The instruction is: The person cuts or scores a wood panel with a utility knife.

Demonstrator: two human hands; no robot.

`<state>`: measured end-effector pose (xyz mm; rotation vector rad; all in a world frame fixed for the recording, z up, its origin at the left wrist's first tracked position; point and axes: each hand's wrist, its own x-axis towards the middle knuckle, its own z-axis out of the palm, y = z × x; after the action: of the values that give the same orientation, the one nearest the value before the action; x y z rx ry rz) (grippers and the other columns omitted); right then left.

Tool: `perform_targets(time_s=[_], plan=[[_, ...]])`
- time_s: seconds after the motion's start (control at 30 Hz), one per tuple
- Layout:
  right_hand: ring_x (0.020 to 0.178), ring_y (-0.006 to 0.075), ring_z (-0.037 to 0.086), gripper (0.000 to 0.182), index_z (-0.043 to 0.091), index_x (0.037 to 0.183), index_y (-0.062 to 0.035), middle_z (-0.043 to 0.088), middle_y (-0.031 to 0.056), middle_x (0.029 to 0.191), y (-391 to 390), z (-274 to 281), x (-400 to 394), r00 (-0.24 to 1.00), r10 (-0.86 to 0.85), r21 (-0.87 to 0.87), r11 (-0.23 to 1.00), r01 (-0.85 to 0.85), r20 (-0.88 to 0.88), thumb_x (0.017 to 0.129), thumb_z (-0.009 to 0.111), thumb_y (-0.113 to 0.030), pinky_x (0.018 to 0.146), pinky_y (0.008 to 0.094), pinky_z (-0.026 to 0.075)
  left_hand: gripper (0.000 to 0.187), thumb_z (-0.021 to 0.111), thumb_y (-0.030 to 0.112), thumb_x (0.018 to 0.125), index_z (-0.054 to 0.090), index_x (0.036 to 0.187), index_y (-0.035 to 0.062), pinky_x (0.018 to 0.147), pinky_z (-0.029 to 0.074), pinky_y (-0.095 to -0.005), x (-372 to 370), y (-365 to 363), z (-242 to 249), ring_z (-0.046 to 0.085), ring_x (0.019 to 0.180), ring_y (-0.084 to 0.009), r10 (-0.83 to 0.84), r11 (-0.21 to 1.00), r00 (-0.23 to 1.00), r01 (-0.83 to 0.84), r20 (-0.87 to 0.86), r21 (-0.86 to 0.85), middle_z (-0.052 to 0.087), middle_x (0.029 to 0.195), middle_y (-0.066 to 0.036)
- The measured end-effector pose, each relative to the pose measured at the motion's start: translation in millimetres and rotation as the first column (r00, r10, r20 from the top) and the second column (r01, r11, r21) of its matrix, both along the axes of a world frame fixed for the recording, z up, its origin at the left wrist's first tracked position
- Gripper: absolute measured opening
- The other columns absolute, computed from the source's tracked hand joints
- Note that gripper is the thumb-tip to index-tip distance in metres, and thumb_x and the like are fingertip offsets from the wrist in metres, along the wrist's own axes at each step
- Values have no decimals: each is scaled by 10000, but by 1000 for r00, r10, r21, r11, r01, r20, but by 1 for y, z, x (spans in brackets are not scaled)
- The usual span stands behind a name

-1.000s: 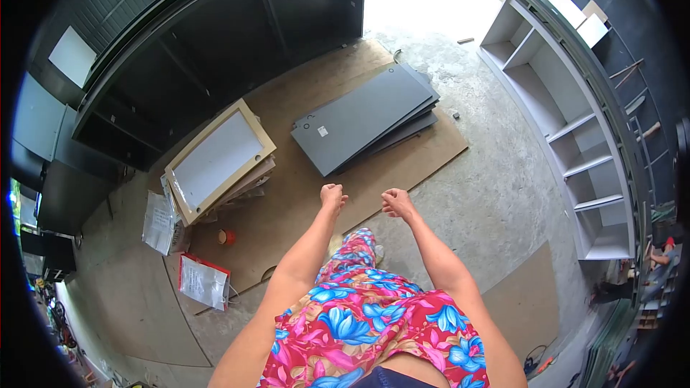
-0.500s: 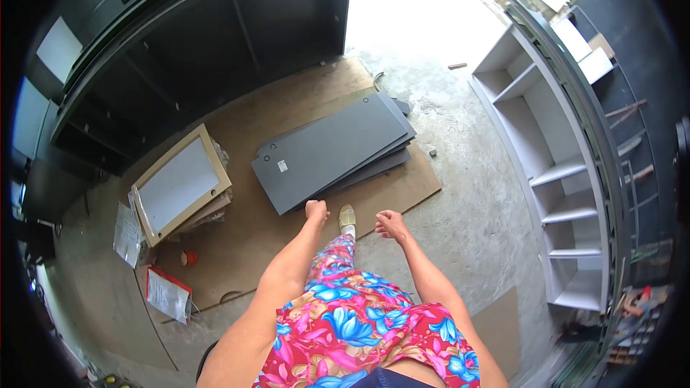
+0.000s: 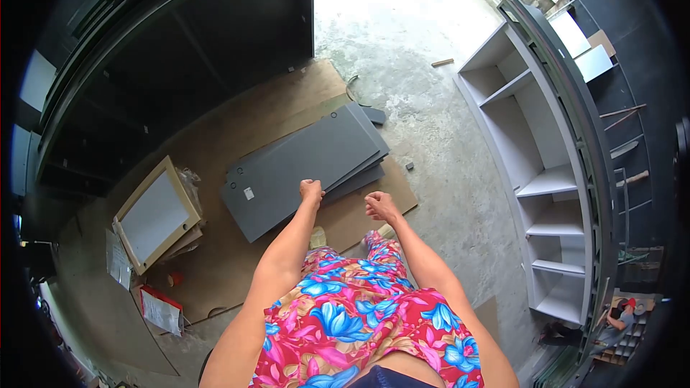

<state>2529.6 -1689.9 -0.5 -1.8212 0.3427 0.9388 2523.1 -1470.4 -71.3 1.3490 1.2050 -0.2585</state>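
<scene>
My left hand (image 3: 311, 190) is closed in a loose fist in front of me, its fingers curled; whatever it may hold is too small to make out. It appears over the lower right edge of a stack of dark grey panels (image 3: 302, 162) lying on brown cardboard (image 3: 399, 190). The top panel bears a small white label (image 3: 249, 193) and round holes near its ends. To the right of the stack, my right hand (image 3: 380, 205) is curled above the cardboard's edge, with its fingers bent and partly hidden.
A large dark cabinet (image 3: 194, 50) stands at the upper left. Left of the panels lie framed white panels (image 3: 157, 215) and a red-edged packet (image 3: 162, 310). A pale shelf unit (image 3: 557, 181) runs along the right. Another person (image 3: 617, 322) is at the lower right.
The view has shifted, so the panels and cabinet sit further left. My left hand now overlaps the panel stack, and both feet show near its lower edge.
</scene>
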Motion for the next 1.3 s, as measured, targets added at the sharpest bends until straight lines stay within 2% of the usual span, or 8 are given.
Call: perform_targets(time_s=[0.3, 0.4, 0.6, 0.8, 1.0, 1.07, 1.17, 1.3], plan=[[610, 116, 583, 276, 546, 1000, -56, 579, 28, 750, -88, -22, 160, 964, 267, 18, 963, -267, -1, 819, 546, -264, 508, 240, 471, 309, 495, 132, 774, 476, 1067, 34, 387, 406, -252, 129, -90, -5, 587, 573, -173, 161, 987, 986, -161, -46, 11, 566, 817, -95], [608, 123, 584, 282, 543, 1006, -54, 581, 34, 756, -157, -18, 214, 965, 260, 9, 966, -260, -47, 817, 549, -263, 505, 244, 471, 299, 505, 144, 779, 480, 1057, 37, 375, 409, -250, 172, -155, -30, 588, 573, -175, 173, 982, 984, -175, -35, -66, 563, 786, -96], [619, 134, 595, 288, 539, 1016, -61, 592, 51, 777, -249, -8, 314, 987, 148, -77, 985, -153, -67, 812, 551, -264, 510, 259, 484, 304, 518, 163, 776, 481, 1053, 43, 380, 408, -264, 253, -254, -4, 592, 568, -176, 166, 985, 986, -166, -15, -56, 569, 816, -101], [632, 145, 600, 323, 526, 1046, -59, 593, 62, 803, -271, -6, 380, 983, 181, -9, 983, -181, -36, 804, 554, -272, 527, 272, 490, 409, 518, 121, 700, 487, 1087, -9, 403, 435, -292, 333, -271, -6, 608, 546, -197, 169, 982, 985, -166, -21, 94, 606, 791, -147], [663, 150, 601, 350, 513, 1064, -66, 590, 61, 820, -286, -11, 465, 972, 232, -5, 973, -233, -44, 802, 560, -294, 549, 286, 495, 406, 530, 121, 725, 456, 1114, 29, 376, 413, -308, 413, -283, -26, 607, 553, -218, 211, 975, 976, -208, -43, 78, 586, 846, -139], [669, 150, 601, 347, 515, 1063, -68, 591, 62, 824, -286, -14, 508, 969, 242, -18, 970, -243, -40, 805, 556, -297, 550, 288, 496, 300, 506, 92, 717, 530, 1002, 3, 366, 400, -313, 443, -275, -26, 602, 518, -225, 169, 984, 983, -163, -70, 74, 597, 745, -143], [673, 148, 603, 329, 523, 1056, -72, 593, 57, 821, -275, -5, 575, 956, 293, -54, 955, -293, -18, 814, 551, -293, 550, 278, 502, 226, 494, 89, 722, 563, 900, -31, 338, 385, -293, 493, -265, -48, 598, 500, -206, 407, 905, 913, -402, -9, 139, 595, 685, -147], [667, 148, 603, 324, 526, 1052, -65, 594, 56, 814, -254, 1, 655, 934, 358, -64, 932, -357, -1, 816, 547, -286, 550, 280, 504, 248, 485, 83, 726, 549, 933, -38, 336, 378, -286, 556, -242, -47, 592, 495, -197, 425, 897, 904, -415, -36, 154, 591, 693, -130]])
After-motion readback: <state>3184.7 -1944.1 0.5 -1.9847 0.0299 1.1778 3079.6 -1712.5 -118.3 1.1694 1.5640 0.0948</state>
